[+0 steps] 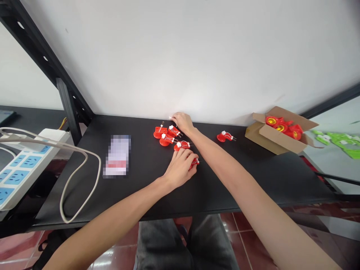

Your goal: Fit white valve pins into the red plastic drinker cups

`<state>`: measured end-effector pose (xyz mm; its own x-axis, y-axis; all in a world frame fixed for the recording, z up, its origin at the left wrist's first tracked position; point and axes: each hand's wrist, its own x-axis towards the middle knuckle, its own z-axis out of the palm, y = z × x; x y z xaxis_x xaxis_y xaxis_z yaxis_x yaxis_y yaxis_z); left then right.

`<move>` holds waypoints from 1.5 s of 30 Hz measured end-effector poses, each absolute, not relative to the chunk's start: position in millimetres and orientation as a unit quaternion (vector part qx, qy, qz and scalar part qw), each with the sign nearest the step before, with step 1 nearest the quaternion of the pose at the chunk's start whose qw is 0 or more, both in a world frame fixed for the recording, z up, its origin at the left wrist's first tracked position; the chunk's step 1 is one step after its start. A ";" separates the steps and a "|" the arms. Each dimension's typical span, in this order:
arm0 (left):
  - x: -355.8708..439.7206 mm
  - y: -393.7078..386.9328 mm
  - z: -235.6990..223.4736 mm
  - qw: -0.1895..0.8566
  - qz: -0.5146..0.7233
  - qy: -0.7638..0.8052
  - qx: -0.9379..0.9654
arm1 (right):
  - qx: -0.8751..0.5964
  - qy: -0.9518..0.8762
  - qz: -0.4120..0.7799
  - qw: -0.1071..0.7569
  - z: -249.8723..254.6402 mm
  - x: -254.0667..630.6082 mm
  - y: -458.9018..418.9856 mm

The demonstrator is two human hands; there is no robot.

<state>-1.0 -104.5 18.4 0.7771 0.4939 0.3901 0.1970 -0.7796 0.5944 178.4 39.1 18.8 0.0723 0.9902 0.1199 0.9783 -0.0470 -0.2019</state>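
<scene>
On the black table (253,180) my left hand (180,168) curls round a small red plastic part (194,162) with a white clip. My right hand (182,120) reaches to the back by the wall, its fingers closed on a small white piece beside a red part (174,131). Between the two hands lies a cluster of red parts (165,138) with white clips and thin metal pins. A single red part (225,136) rests apart on the right.
An open cardboard box (277,140) with several red and yellow parts stands at the back right. A blurred card (118,155) lies on the left. A white power strip (25,165) with a looping cable (81,187) sits far left. Green parts (341,141) lie far right.
</scene>
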 end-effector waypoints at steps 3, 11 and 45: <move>-0.9 -104.2 18.3 0.274 0.273 0.191 0.902 | -0.711 -0.688 0.033 0.139 19.4 172.4 42.8; 0.2 -104.7 15.9 0.270 0.275 0.209 0.899 | -0.686 -0.643 0.113 0.321 38.7 172.8 37.7; -17.3 -15.3 -0.2 0.411 0.482 0.479 0.608 | -0.603 -0.569 0.527 0.185 65.1 142.8 -134.6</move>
